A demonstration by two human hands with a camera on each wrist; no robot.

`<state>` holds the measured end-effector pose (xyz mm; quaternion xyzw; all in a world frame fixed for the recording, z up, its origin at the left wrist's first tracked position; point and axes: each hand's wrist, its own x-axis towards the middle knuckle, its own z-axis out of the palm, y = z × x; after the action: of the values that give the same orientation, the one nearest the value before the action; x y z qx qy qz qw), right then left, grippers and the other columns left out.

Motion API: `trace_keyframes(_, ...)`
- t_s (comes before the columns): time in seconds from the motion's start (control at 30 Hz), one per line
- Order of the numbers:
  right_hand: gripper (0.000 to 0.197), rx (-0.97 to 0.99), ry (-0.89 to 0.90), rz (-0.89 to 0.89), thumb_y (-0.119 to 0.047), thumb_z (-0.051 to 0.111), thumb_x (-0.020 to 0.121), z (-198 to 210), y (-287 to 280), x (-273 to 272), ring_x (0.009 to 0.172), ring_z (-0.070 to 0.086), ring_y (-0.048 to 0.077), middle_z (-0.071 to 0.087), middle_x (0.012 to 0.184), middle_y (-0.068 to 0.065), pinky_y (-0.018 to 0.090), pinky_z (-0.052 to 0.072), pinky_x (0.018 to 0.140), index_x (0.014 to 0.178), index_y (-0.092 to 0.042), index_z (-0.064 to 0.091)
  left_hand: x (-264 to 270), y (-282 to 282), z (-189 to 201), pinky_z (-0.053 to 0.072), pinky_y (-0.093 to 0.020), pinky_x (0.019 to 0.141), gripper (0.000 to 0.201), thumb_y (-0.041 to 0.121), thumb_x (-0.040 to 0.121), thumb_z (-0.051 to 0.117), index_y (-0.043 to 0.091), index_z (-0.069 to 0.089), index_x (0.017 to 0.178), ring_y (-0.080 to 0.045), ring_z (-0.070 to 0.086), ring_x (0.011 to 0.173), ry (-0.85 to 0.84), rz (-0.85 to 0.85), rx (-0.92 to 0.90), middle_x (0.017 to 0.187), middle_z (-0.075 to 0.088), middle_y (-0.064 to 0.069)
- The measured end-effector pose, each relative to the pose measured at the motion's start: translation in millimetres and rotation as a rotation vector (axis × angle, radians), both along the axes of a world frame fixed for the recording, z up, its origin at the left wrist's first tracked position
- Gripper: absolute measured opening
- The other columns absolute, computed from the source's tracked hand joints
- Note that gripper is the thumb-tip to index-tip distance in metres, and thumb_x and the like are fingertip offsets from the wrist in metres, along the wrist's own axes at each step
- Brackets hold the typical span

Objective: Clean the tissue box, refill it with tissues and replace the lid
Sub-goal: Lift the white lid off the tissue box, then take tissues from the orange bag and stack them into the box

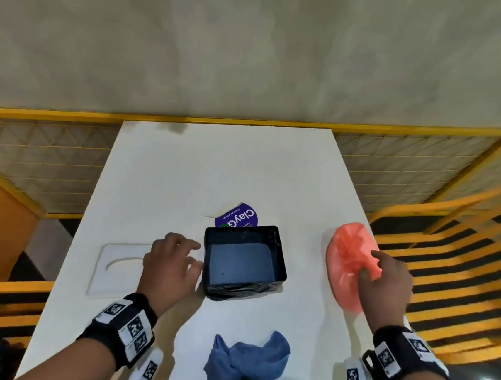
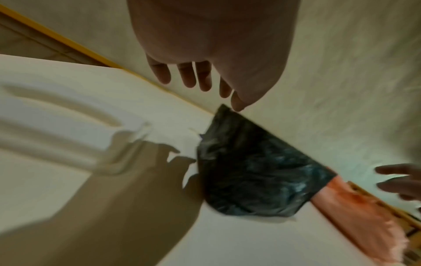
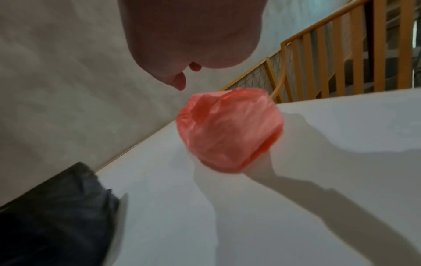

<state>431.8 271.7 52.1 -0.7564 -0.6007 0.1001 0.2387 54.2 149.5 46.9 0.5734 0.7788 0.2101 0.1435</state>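
An open black tissue box (image 1: 244, 261) stands empty in the middle of the white table (image 1: 214, 171); its outside looks crinkled (image 2: 257, 171). The white lid (image 1: 119, 266) with a curved slot lies flat to its left. My left hand (image 1: 175, 259) hovers just left of the box with fingers (image 2: 196, 77) spread, holding nothing. A bulging pink plastic bag (image 1: 349, 260) lies near the right table edge. My right hand (image 1: 384, 282) reaches over it, index finger and thumb extended onto its near side, not closed round it. From the right wrist, the bag (image 3: 230, 131) lies below the thumb.
A crumpled blue cloth (image 1: 246, 364) lies at the near edge. A round purple pack (image 1: 239, 216) sits behind the box. Yellow railings (image 1: 452, 240) flank the table on both sides, and a wall rises beyond the far edge.
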Motion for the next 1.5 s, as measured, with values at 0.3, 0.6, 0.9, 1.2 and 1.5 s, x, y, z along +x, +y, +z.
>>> trace_keyframes(0.3, 0.017, -0.401, 0.116, 0.174, -0.037, 0.057, 0.089, -37, 34, 44, 0.078, 0.065, 0.025, 0.063, 0.097, 0.009, 0.045, 0.058, 0.076, 0.094, -0.023, 0.066, 148, 81, 39, 0.05, -0.033, 0.086, 0.018, 0.028, 0.092, 0.065, 0.019, 0.067, 0.108, -0.013, 0.06, 0.093, -0.223, -0.362, -0.023, 0.101, 0.06, 0.007)
trace_keyframes(0.6, 0.011, -0.472, 0.319, 0.294, -0.021, 0.06, 0.089, -40, -8, 58, 0.072, 0.062, 0.016, 0.064, 0.087, 0.007, 0.023, 0.041, 0.058, 0.078, -0.02, 0.062, 245, 116, -6, 0.047, -0.041, 0.099, 0.068, 0.044, 0.074, 0.063, 0.02, 0.045, 0.134, -0.033, 0.054, 0.117, -0.329, -0.344, -0.424, 0.123, 0.052, -0.009)
trace_keyframes(0.9, 0.017, -0.392, 0.57, 0.228, -0.016, 0.061, 0.093, 0, -8, 59, 0.082, 0.064, 0.018, 0.066, 0.086, 0.0, 0.041, 0.056, 0.075, 0.077, -0.018, 0.063, 247, 109, -11, 0.059, -0.036, 0.077, 0.054, 0.022, 0.074, 0.079, 0.008, 0.058, 0.122, -0.027, 0.073, 0.095, -1.055, -0.005, -0.46, 0.108, 0.075, -0.008)
trace_keyframes(1.2, 0.048, 0.03, 0.014, 0.482, -0.038, 0.07, 0.083, 52, -6, 35, 0.12, 0.047, 0.023, 0.049, 0.133, 0.002, 0.044, 0.047, 0.095, 0.128, -0.03, 0.055, 236, 115, 19, 0.057, -0.06, 0.09, 0.075, 0.031, 0.065, 0.084, 0.02, 0.05, 0.131, -0.03, 0.071, 0.11, -1.296, -0.068, -0.248, 0.124, 0.069, -0.011)
trace_keyframes(1.5, 0.013, 0.099, -0.139, 0.598, -0.029, 0.062, 0.087, 50, 11, 24, 0.091, 0.059, 0.022, 0.063, 0.101, -0.004, 0.041, 0.052, 0.07, 0.094, -0.025, 0.072, 229, 106, 22, 0.061, -0.037, 0.081, 0.066, 0.028, 0.067, 0.081, 0.02, 0.051, 0.125, -0.023, 0.07, 0.107, -1.173, -0.093, -0.156, 0.122, 0.067, -0.01)
